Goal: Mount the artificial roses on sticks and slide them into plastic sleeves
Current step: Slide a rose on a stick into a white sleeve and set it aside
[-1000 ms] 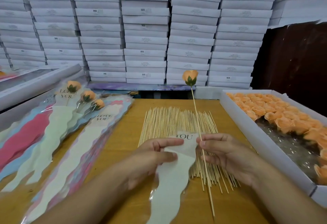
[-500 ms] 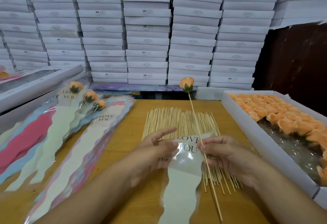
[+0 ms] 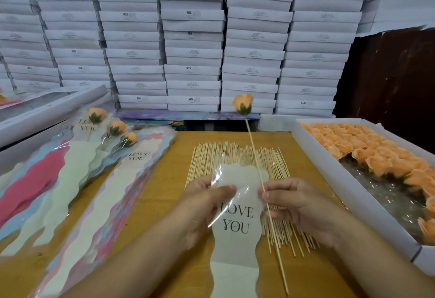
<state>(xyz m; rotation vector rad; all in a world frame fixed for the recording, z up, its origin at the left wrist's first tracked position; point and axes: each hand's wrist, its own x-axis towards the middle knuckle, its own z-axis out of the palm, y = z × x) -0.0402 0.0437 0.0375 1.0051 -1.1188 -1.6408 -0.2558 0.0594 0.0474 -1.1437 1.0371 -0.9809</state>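
A: Where are we?
B: Sleeving; our right hand (image 3: pixel 303 206) pinches the rose stick (image 3: pixel 266 194), orange rose (image 3: pixel 243 104) well above its fingertips; our left hand (image 3: pixel 202 203) pinches the "LOVE YOU" sleeve (image 3: pixel 237 222).
A: Next?
B: We judge: part the sleeve's mouth; feed the stick's lower end in.

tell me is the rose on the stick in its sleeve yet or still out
Out. The stick runs beside the sleeve, held by the right hand, rose bare above.

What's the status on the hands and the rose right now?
Left hand pinches sleeve. Right hand holds rose stick, still outside sleeve. Nothing blocking.
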